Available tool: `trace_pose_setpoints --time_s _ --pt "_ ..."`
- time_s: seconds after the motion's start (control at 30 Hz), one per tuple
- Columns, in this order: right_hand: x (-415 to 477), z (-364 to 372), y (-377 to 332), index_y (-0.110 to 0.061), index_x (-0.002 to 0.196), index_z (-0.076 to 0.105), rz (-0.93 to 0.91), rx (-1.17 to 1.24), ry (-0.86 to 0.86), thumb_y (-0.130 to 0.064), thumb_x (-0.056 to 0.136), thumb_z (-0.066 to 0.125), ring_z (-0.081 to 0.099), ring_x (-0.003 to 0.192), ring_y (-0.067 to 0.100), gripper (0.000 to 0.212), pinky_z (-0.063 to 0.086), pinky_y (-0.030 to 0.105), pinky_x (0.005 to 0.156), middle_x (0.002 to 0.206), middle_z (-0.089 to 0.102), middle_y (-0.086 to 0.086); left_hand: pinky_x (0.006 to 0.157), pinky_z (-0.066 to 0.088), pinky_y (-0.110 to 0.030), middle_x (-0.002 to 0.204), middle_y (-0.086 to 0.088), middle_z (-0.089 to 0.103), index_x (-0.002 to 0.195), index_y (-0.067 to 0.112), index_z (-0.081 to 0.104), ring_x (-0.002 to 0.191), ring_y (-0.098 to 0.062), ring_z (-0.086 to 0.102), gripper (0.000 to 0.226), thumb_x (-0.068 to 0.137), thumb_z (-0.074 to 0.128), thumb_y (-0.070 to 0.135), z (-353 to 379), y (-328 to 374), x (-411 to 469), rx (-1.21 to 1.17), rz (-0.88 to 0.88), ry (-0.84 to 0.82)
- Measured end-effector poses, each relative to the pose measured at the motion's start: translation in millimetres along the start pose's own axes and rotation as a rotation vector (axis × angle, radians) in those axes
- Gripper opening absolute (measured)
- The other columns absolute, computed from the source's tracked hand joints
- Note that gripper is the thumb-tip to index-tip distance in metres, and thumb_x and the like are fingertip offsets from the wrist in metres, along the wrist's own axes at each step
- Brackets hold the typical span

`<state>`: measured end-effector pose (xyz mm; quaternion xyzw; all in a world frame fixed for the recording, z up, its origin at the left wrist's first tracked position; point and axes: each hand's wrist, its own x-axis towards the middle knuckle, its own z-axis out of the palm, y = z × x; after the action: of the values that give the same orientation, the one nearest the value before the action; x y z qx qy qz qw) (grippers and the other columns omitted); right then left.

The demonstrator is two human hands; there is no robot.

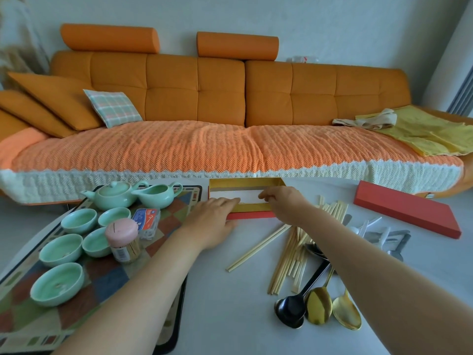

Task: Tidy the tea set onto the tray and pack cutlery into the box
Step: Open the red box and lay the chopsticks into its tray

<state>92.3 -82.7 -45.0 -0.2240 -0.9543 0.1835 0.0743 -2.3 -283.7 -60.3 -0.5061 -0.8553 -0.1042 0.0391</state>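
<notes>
Celadon tea set (115,194) on the tray (107,275) at 8 o'clock; left hand (215,221), fingers straight, braces the open box (245,184) at 12 o'clock while the right hand (281,203) curls over its near wall — probably light, stiff card, best held by the walls — with loose chopsticks (291,262) and spoons (320,306) at 4 o'clock.

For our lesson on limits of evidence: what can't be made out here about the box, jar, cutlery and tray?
Head view:
- Box inside: partly covered by left hand and right hand.
- Right hand's grip: fingertips hidden under it.
- Jar label: too small to read.
- Pale cutlery at right: blurred, pieces indistinct.
- Tray near corner: cut off by frame edge.
</notes>
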Motion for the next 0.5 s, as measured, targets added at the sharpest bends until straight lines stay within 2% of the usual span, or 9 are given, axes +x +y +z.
trace_pose_setpoints --time_s 0.07,0.13,0.23,0.3,0.37,0.43,0.5 --pt "-7.3 -3.4 -2.6 -0.032 0.123 0.063 -0.031 0.019 -0.053 -0.021 0.099 0.030 0.055 0.106 0.017 0.043 0.036 0.043 0.107 0.117 0.064 -0.004 0.113 0.025 -0.039 0.156 0.006 0.032 0.155 0.028 0.020 0.141 -0.017 0.029 0.060 0.100 0.039 0.046 1.0 -1.1 0.6 0.014 -0.008 -0.012" --pt "-11.2 -5.8 -2.5 -0.030 0.124 0.063 -0.065 -0.031 -0.059 -0.020 0.098 0.030 0.052 0.114 0.019 0.043 0.033 0.039 0.108 0.122 0.063 -0.004 0.116 0.017 -0.039 0.157 0.006 0.028 0.154 0.027 0.020 0.144 -0.017 0.022 0.061 0.100 0.040 0.047 2.5 0.5 0.4 0.055 -0.006 0.005" --pt "-13.8 -7.1 2.5 -0.029 0.118 0.066 -0.179 -0.114 0.080 -0.013 0.093 0.041 0.047 0.117 0.020 0.039 0.031 0.035 0.106 0.122 0.059 -0.005 0.110 0.022 -0.037 0.148 0.003 0.036 0.148 0.027 0.035 0.137 -0.019 0.026 0.056 0.096 0.048 0.045 1.3 9.6 0.2 0.067 0.045 0.124" --pt "-16.8 -9.4 6.0 -0.027 0.106 0.071 -0.296 -0.145 0.216 -0.006 0.086 0.050 0.049 0.104 0.019 0.035 0.038 0.036 0.097 0.104 0.058 -0.005 0.102 0.030 -0.034 0.132 0.003 0.045 0.138 0.026 0.046 0.125 -0.019 0.036 0.048 0.094 0.054 0.043 -2.5 20.0 0.0 0.028 0.098 0.191" --pt "-24.3 -15.3 3.8 -0.025 0.094 0.073 -0.360 -0.115 0.261 -0.003 0.083 0.053 0.050 0.087 0.015 0.031 0.045 0.033 0.081 0.088 0.056 -0.007 0.091 0.038 -0.031 0.118 0.005 0.049 0.128 0.025 0.052 0.112 -0.017 0.045 0.040 0.093 0.056 0.044 -7.0 32.2 -3.1 -0.056 0.104 0.160" --pt "-35.1 -22.5 -3.2 -0.027 0.090 0.073 -0.317 -0.087 0.156 -0.006 0.085 0.051 0.054 0.078 0.012 0.031 0.046 0.027 0.068 0.086 0.058 -0.010 0.077 0.040 -0.028 0.109 0.008 0.051 0.119 0.026 0.057 0.097 -0.013 0.052 0.036 0.090 0.058 0.048 -9.5 42.8 -8.9 -0.132 0.072 0.063" --pt "-45.0 -24.8 -6.7 -0.032 0.093 0.073 -0.277 -0.130 0.016 -0.012 0.086 0.049 0.058 0.082 0.009 0.032 0.051 0.027 0.071 0.093 0.062 -0.012 0.073 0.042 -0.026 0.109 0.012 0.054 0.114 0.030 0.062 0.093 -0.010 0.055 0.037 0.086 0.060 0.055 -8.2 49.2 -15.2 -0.124 0.056 -0.012"
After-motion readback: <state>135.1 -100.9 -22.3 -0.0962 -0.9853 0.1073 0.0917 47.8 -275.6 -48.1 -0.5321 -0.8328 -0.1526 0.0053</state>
